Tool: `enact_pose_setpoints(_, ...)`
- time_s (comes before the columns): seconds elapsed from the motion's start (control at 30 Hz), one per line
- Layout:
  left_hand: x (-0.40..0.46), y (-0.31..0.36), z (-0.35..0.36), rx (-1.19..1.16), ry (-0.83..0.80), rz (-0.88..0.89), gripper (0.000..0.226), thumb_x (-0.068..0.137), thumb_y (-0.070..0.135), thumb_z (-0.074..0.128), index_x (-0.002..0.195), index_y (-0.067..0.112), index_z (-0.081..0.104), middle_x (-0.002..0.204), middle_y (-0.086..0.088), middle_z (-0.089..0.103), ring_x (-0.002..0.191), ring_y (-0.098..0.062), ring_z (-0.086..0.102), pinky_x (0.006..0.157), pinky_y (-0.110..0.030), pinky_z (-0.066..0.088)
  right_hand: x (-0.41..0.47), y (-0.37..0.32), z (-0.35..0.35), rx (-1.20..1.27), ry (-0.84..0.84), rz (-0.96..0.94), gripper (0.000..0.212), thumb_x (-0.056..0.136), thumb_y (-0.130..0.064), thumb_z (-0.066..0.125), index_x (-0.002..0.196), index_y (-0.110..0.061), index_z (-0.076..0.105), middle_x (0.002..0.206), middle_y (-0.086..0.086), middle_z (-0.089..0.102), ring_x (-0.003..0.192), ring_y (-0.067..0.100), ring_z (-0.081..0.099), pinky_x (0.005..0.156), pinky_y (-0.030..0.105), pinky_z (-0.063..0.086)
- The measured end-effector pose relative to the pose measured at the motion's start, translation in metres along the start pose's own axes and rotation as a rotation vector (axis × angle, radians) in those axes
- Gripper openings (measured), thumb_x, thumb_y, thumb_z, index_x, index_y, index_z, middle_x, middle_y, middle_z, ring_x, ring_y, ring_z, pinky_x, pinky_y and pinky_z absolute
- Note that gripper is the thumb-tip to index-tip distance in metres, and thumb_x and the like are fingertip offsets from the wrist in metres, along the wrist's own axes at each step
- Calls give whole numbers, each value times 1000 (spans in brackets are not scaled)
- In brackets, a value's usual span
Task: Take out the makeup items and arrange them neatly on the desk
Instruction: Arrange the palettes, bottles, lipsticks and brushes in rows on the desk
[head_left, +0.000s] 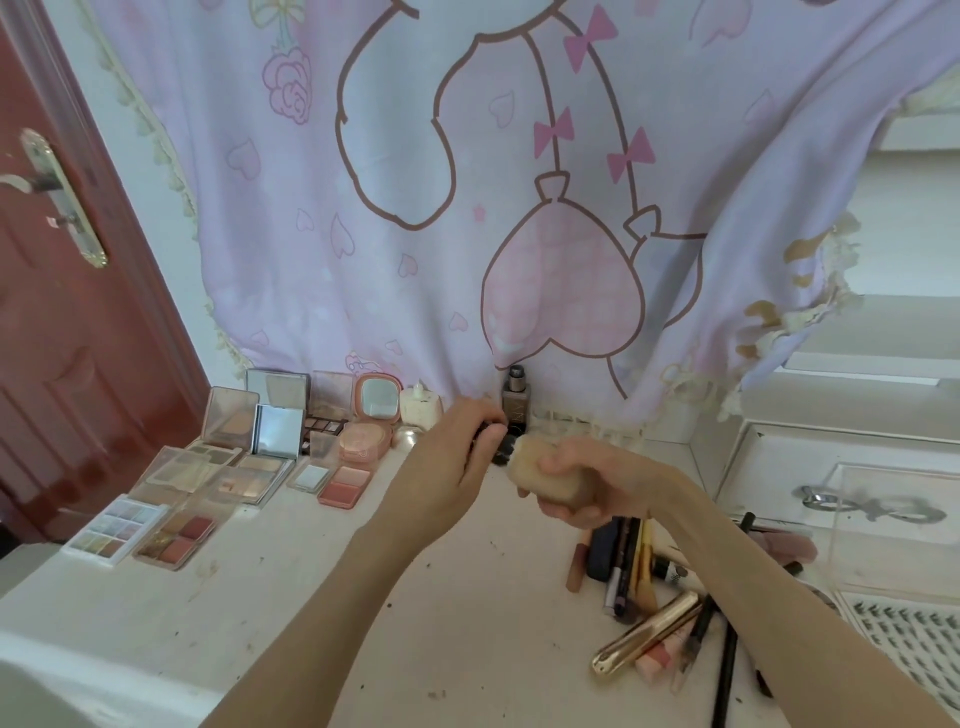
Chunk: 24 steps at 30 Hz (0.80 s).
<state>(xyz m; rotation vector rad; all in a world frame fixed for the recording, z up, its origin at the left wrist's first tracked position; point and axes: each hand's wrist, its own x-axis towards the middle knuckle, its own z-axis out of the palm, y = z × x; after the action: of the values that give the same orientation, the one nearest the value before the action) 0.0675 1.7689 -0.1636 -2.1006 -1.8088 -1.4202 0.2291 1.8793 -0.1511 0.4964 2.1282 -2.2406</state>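
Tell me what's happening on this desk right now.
A person is sorting makeup on a white desk. The right hand grips a beige foundation bottle held on its side above the desk, while the left hand pinches its dark cap end. Open eyeshadow and blush palettes already sit in rows at the back left. A loose pile of pencils, brushes and a gold tube lies unsorted at the right, beside a clear acrylic box.

- The beige bottle (545, 480) is motion-blurred; its dark cap hides behind the left hand (457, 467).
- The lash tray (904, 639) runs off the right edge.
- Labels on the heaped tubes (644, 587) are unreadable.
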Motion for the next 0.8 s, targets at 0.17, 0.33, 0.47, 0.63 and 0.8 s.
enact_pose_setpoints(0.17, 2, -5, -4, 221, 71, -43, 30, 87, 34, 16, 70, 20, 37, 54, 0, 42, 48, -29, 45, 48, -38, 35, 4, 1, 12, -165, 34, -39, 28, 79, -40, 61, 86, -14, 55, 58, 1, 57, 40, 10, 39, 38, 15, 33)
enact_pose_setpoints(0.33, 5, -17, -10, 42, -149, -591, 65, 92, 57, 19, 50, 14, 43, 44, -1, 49, 48, -19, 48, 47, -25, 32, 14, 9, 23, -779, 359, -151, 15, 75, -41, 66, 76, -30, 55, 67, -16, 62, 58, -5, 56, 53, 6, 38)
enact_pose_setpoints(0.47, 5, -22, -35, -99, -354, -640, 88, 75, 74, 13, 70, 6, 68, 63, -4, 68, 57, -17, 63, 53, -20, 46, 14, 21, 26, -657, 320, -126, 22, 77, -44, 66, 87, -25, 61, 67, -18, 63, 61, -3, 60, 55, 9, 41)
enact_pose_setpoints(0.63, -11, -24, -40, -468, -350, -398, 25, 85, 11, 64, 101, 28, 57, 104, 11, 59, 99, -6, 59, 77, -17, 48, 7, 20, 17, -439, 287, -83, 18, 83, -37, 65, 93, -22, 63, 64, -2, 64, 52, 11, 47, 45, 15, 36)
enact_pose_setpoints(0.8, -11, -23, -39, -304, -450, -374, 10, 92, 11, 53, 90, 17, 62, 75, 6, 64, 69, -6, 60, 67, -19, 50, 6, 21, 18, -450, 242, -44, 33, 77, -48, 63, 98, -23, 64, 64, -3, 65, 58, 12, 50, 49, 18, 38)
